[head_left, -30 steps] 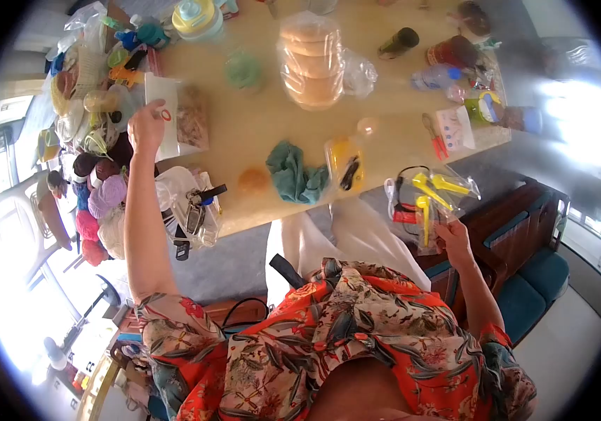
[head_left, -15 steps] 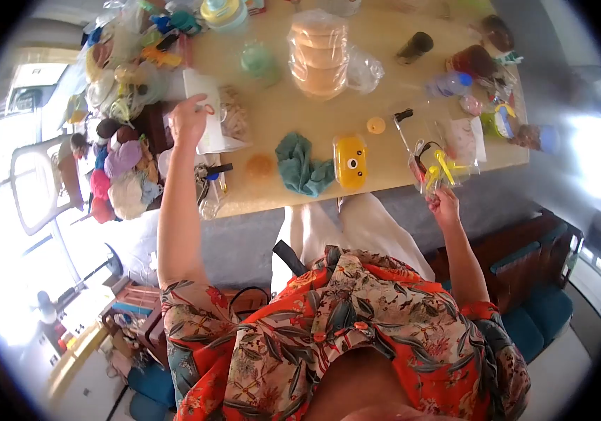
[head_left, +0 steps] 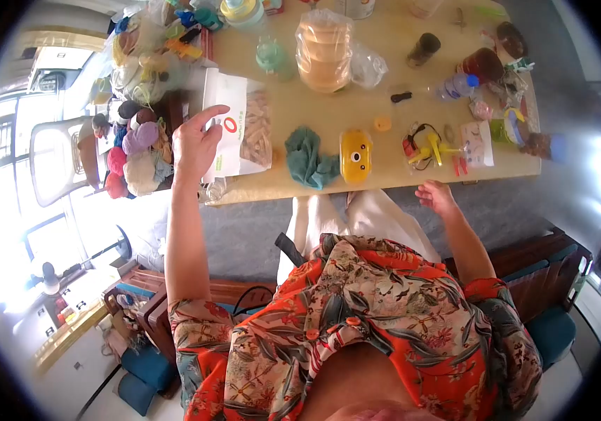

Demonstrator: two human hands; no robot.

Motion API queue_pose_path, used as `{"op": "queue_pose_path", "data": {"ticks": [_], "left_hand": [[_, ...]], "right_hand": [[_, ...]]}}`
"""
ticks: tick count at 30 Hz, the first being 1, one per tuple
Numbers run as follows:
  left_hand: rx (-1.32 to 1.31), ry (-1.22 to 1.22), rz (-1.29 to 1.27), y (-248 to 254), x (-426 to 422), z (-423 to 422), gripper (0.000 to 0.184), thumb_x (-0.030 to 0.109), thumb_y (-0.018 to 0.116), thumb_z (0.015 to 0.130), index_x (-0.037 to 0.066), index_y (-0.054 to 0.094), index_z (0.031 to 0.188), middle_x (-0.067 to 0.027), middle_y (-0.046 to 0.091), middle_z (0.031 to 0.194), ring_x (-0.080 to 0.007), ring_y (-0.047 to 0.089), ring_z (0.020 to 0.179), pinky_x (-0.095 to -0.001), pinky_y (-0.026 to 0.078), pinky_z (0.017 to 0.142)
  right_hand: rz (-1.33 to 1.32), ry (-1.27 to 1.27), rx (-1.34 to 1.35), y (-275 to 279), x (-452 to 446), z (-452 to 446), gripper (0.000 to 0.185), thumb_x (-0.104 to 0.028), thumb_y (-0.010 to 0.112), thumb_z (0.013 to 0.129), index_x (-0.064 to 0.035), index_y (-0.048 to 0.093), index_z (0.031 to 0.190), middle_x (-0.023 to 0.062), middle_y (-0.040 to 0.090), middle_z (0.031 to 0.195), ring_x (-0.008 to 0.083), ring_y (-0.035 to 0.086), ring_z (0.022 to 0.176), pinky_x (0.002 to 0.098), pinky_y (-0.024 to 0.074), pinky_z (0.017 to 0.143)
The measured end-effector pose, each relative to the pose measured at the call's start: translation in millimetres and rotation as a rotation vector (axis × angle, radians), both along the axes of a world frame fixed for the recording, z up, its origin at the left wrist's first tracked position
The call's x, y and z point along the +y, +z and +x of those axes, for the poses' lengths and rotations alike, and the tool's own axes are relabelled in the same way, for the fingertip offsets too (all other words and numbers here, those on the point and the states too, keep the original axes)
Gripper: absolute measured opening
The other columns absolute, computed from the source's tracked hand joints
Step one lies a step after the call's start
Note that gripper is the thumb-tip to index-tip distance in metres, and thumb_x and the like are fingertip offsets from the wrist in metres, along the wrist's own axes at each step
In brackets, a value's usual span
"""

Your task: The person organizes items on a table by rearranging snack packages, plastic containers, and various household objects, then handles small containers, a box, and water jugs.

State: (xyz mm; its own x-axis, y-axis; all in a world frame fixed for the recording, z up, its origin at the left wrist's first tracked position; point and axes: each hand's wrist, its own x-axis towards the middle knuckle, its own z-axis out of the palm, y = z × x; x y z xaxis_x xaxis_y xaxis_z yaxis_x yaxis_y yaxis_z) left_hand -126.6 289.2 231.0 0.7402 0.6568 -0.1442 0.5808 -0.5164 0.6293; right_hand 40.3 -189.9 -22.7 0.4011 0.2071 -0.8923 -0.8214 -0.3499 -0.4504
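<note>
Packet [head_left: 243,137] at table's [head_left: 398,74] near left corner; left hand [head_left: 194,146] over its left side, thumb and index parted, grip (if any) can't be told. Probably best steadied flat, well inside corner. Right hand [head_left: 438,198] just off near edge, fingers loosely curled, holding nothing; bag [head_left: 424,149] just beyond. Open room: strip between packet and cloth [head_left: 307,161]; case [head_left: 356,156] crowds near edge.

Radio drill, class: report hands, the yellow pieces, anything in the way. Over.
Left hand over white packet, grip unclear. Right hand looks empty, near the table. Yellow pieces on top; cloth and case lie between them and packet.
</note>
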Motion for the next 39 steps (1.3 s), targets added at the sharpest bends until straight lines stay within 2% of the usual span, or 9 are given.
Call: {"op": "queue_pose_path", "data": {"ticks": [3,6,8,12,15,17,21,25,39], "left_hand": [[-0.16,-0.084,-0.181,15,-12,-10,0.029,-0.001,0.054,0.074,0.011,0.065,0.097,0.0041,0.046,0.059,-0.0023,0.037,0.053,-0.0187,0.032,0.049],[-0.279,-0.106,-0.393,61,-41,-7,0.025,-0.004,0.055,0.076,0.002,0.063,0.099,0.0044,0.053,0.073,-0.001,0.043,0.063,-0.0152,0.034,0.057],[-0.38,-0.12,-0.409,92,-58,-1,0.026,-0.007,0.056,0.073,-0.001,0.061,0.097,0.0004,0.058,0.079,-0.0034,0.051,0.069,-0.0158,0.04,0.065],[-0.708,0.064,-0.653,117,-78,-9,0.031,-0.013,0.054,0.068,0.001,0.061,0.095,-0.0045,0.061,0.088,-0.0115,0.058,0.076,-0.0206,0.046,0.072],[-0.804,0.188,-0.571,95,-68,-8,0.03,-0.012,0.054,0.069,0.001,0.06,0.096,-0.0058,0.062,0.088,-0.0127,0.059,0.077,-0.022,0.047,0.072],[-0.78,0.225,-0.729,88,-65,-5,0.03,-0.011,0.054,0.072,0.001,0.059,0.099,-0.0065,0.062,0.086,-0.0128,0.06,0.075,-0.0227,0.048,0.069],[-0.69,0.078,-0.84,1,-40,-22,0.029,-0.008,0.056,0.077,0.001,0.058,0.105,-0.0087,0.063,0.09,-0.0126,0.06,0.075,-0.0217,0.049,0.068],[-0.765,0.176,-1.021,-9,-64,-12,0.028,-0.006,0.055,0.08,0.001,0.057,0.107,-0.008,0.063,0.089,-0.0136,0.062,0.078,-0.0253,0.052,0.069],[-0.706,0.13,-0.875,-1,-73,-4,0.025,-0.005,0.054,0.08,0.0,0.058,0.104,-0.0054,0.063,0.083,-0.0075,0.058,0.07,-0.0193,0.047,0.062]], "right_hand": [[-0.07,0.357,-0.001,32,-5,-5,0.037,-0.027,0.057,0.085,-0.0063,0.048,0.114,0.0058,0.059,0.097,0.0172,0.061,0.083,0.0305,0.0479,0.065],[0.198,0.413,-0.021,94,34,-12,0.038,-0.026,0.057,0.085,-0.0087,0.048,0.118,0.003,0.058,0.103,0.0138,0.059,0.087,0.0284,0.0466,0.068],[0.468,0.452,0.029,101,80,-9,0.052,-0.029,0.055,0.087,-0.0055,0.036,0.128,0.0073,0.051,0.12,0.0168,0.052,0.105,0.0313,0.0449,0.077],[1.303,0.327,0.13,151,186,-15,0.071,-0.031,0.062,0.082,-0.008,0.022,0.136,0.008,0.041,0.129,0.0161,0.047,0.109,0.0278,0.0436,0.081],[1.385,0.23,0.185,207,216,-16,0.072,-0.027,0.069,0.076,-0.0047,0.03,0.132,0.0095,0.046,0.124,0.018,0.048,0.109,0.0297,0.0422,0.087],[1.219,0.269,-0.062,230,214,-11,0.07,-0.025,0.073,0.072,-0.0025,0.036,0.127,0.0094,0.051,0.118,0.0178,0.05,0.105,0.0293,0.0418,0.088],[0.979,0.386,-0.534,258,209,-9,0.061,-0.025,0.076,0.069,-0.0009,0.047,0.117,0.0058,0.058,0.104,0.0141,0.054,0.094,0.0269,0.0436,0.085],[0.722,0.357,-0.49,260,196,-4,0.054,-0.03,0.072,0.073,0.0021,0.05,0.111,0.0057,0.058,0.099,0.0104,0.053,0.088,0.0251,0.0447,0.078],[0.842,0.232,-0.402,248,179,-5,0.042,-0.016,0.066,0.078,0.0049,0.05,0.112,0.0097,0.059,0.102,0.0146,0.057,0.09,0.0286,0.0466,0.081]]}}
